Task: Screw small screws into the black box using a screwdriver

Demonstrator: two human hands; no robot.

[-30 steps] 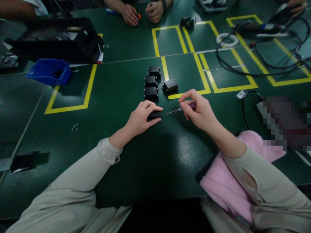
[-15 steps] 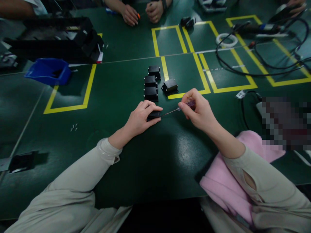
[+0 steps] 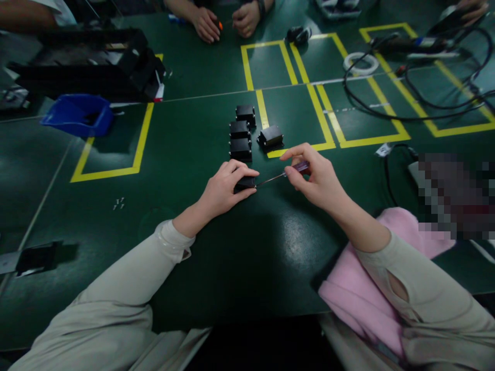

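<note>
My left hand (image 3: 226,188) is closed around a small black box (image 3: 244,184), pressing it on the green table; its fingers cover much of the box. In my right hand (image 3: 311,172) is a screwdriver (image 3: 299,167) with a purplish handle, gripped between thumb and fingers, the index finger lifted off. Its thin shaft points left, and the tip meets the right end of the box, where a screw is too small to make out clearly. Just beyond my hands stand several similar black boxes (image 3: 240,148) in a column, with another black box (image 3: 270,136) to their right.
Several small screws (image 3: 119,203) lie at left. A blue bin (image 3: 77,114) stands before black trays (image 3: 88,64). A pink cloth (image 3: 359,293) lies under my right forearm. At right are a black cable (image 3: 371,116) and a white ring (image 3: 361,64). Another person's hands (image 3: 207,24) are across the table.
My right index finger has lifted and opened away from the screwdriver handle, while the thumb stays on it. My left hand and the box keep their place.
</note>
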